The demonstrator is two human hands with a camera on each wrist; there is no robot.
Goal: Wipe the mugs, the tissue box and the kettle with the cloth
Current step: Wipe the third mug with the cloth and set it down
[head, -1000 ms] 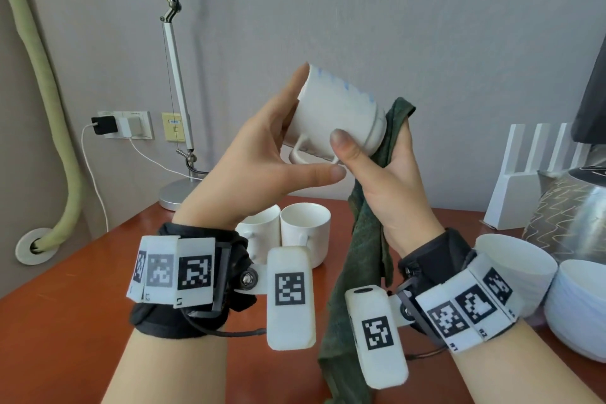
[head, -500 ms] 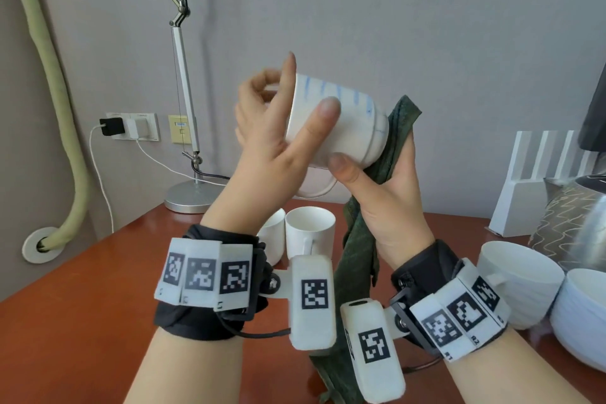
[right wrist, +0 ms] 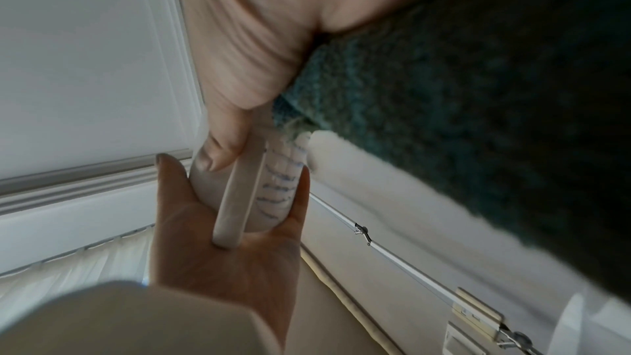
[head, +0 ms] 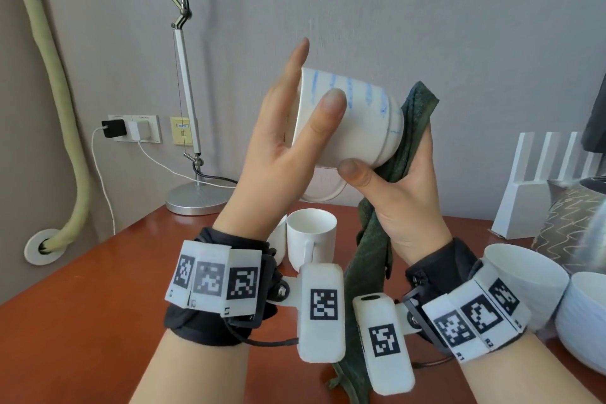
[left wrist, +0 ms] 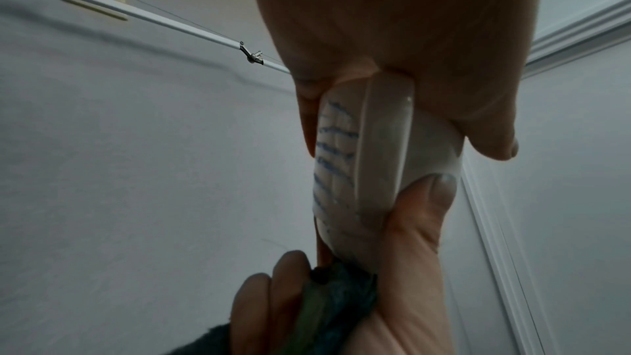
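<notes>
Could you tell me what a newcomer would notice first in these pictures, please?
A white mug with blue marks is held sideways in mid-air at the centre. The left hand supports its mouth end with straight fingers, while the right hand presses a dark green cloth against its base. Below, another white mug stands on the reddish table.

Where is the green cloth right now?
In the head view the green cloth sits right of centre, gripped in the right hand and pressed against the base of the raised mug.

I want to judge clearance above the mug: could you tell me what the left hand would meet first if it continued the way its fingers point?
Probably nothing nearby: the left hand's fingers point up past the mug toward the bare wall, though depth is unclear.
</notes>
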